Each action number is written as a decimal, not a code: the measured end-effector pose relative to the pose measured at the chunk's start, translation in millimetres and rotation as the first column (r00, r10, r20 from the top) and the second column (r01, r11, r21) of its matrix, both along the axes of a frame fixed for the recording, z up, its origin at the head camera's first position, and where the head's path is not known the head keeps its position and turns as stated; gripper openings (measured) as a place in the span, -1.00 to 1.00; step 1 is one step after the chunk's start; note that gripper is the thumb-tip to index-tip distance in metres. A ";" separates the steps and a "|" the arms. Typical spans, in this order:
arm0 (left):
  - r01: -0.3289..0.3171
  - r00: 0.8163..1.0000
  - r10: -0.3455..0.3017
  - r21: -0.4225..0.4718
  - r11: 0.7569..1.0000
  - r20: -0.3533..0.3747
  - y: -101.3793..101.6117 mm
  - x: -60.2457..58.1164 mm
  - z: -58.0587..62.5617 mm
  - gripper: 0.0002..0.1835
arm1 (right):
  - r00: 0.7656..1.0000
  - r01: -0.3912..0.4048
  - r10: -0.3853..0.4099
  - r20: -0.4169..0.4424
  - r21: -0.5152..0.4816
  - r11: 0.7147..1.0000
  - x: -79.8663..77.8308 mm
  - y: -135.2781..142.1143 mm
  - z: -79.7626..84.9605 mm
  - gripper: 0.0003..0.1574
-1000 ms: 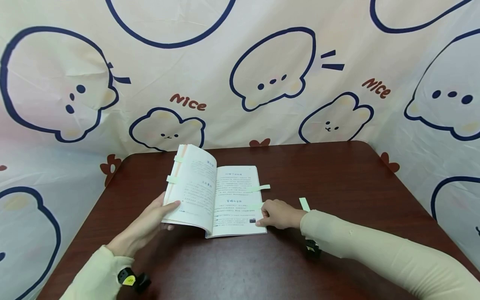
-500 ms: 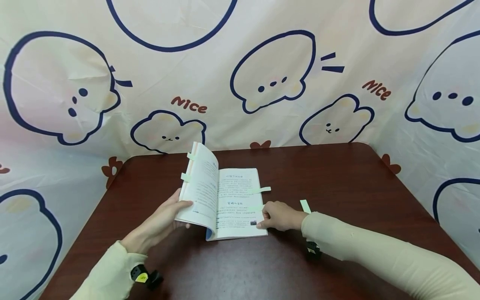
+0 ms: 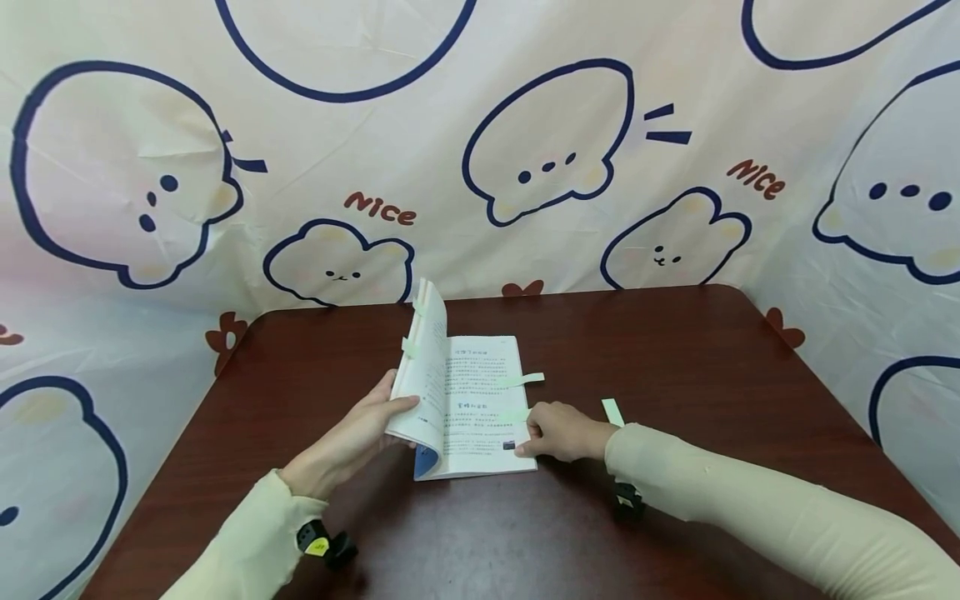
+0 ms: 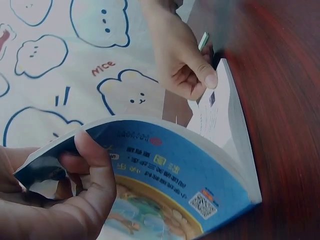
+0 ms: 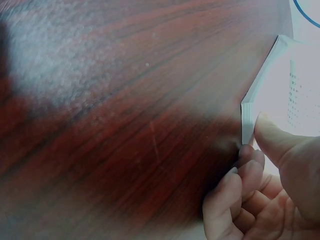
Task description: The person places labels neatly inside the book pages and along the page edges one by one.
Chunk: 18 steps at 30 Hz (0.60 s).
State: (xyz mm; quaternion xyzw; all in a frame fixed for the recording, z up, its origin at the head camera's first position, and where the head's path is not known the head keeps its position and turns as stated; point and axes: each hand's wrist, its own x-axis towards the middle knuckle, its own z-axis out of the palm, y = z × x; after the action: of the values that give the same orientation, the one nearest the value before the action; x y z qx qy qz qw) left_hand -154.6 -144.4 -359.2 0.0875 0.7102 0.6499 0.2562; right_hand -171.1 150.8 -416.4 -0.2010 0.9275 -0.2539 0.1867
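An open book [image 3: 483,375] with printed pages lies on the dark wooden table, its left half lifted nearly upright. My left hand [image 3: 352,435] grips that half by its outer edge, thumb over the page. In the left wrist view the blue back cover [image 4: 165,160] with a QR code bends away from the hand. My right hand [image 3: 564,432] pinches the lower right corner, thumb on the page and curled fingers at the page edges in the right wrist view. Pale green sticky tabs [image 3: 534,378] stick out from both halves of the book.
A loose-looking pale green strip [image 3: 612,411] shows beside the right sleeve [image 3: 697,467]. Brown table surface [image 3: 480,542] extends around the book. A white curtain [image 3: 420,150] printed with cartoon bears hangs behind the table and along both sides.
My left hand has moved right, swinging the lifted left half of the book more upright toward the right half. The right hand has stayed at the lower right corner.
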 end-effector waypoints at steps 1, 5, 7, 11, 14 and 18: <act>0.000 1.000 0.000 0.006 1.000 0.001 2.5 -0.2 -0.2 -0.35 | 1.000 0.000 0.000 0.001 -0.001 1.000 0.0 0.2 -0.1 -0.44; 0.009 1.000 -0.009 0.014 1.000 -0.002 12.1 -1.0 -1.7 -0.44 | 1.000 0.001 -0.001 0.006 0.000 1.000 0.1 0.4 -1.2 -0.44; 0.005 1.000 -0.005 0.014 1.000 -0.004 16.7 -1.0 -3.0 -0.49 | 1.000 0.000 0.000 0.007 -0.002 1.000 0.4 0.6 -1.3 -0.44; -0.014 1.000 0.014 0.017 1.000 -0.006 24.4 -0.1 -5.7 -0.55 | 1.000 -0.004 0.004 0.011 -0.002 1.000 0.5 0.7 -0.8 -0.44; -0.021 1.000 0.021 0.020 1.000 -0.008 29.0 -0.2 -8.5 -0.53 | 1.000 -0.005 0.005 0.018 -0.006 1.000 -0.1 1.2 -1.1 -0.43; -0.031 1.000 0.031 0.014 0.999 0.001 35.0 -0.9 -10.8 -0.49 | 0.999 -0.007 0.008 0.037 -0.029 1.000 -1.5 2.9 -2.1 -0.44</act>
State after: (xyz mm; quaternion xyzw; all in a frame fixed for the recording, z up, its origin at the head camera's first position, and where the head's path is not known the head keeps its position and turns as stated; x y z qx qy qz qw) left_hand -155.5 -109.5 -370.0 0.0780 0.7068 0.6588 0.2458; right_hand -172.6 153.6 -418.5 -0.2024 0.9194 -0.2703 0.2017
